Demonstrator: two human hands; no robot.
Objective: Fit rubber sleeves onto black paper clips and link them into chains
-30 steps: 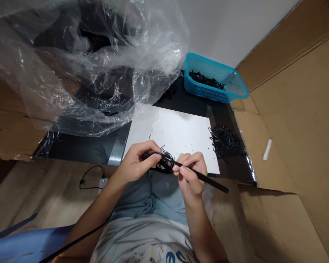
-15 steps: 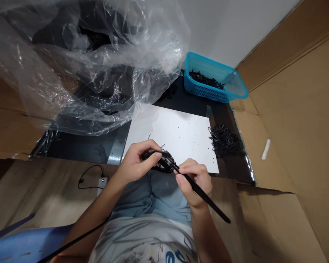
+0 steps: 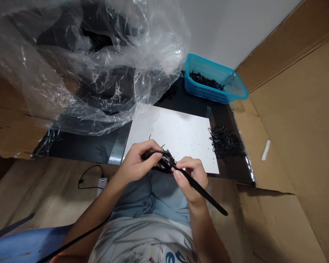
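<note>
Two hands [image 3: 135, 164], one black strip [image 3: 207, 195], one blue basket [image 3: 211, 64]

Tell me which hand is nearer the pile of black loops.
Right: the right hand is left of the pile of black loops; the left hand is farther left.

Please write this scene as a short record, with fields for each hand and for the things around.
Left hand: grips a tangle of black strips
Right hand: holds a long black strip against the tangle
Below hands: white sheet
Right of sheet: pile of black strips
Beyond sheet: blue plastic basket holding black strips
</note>
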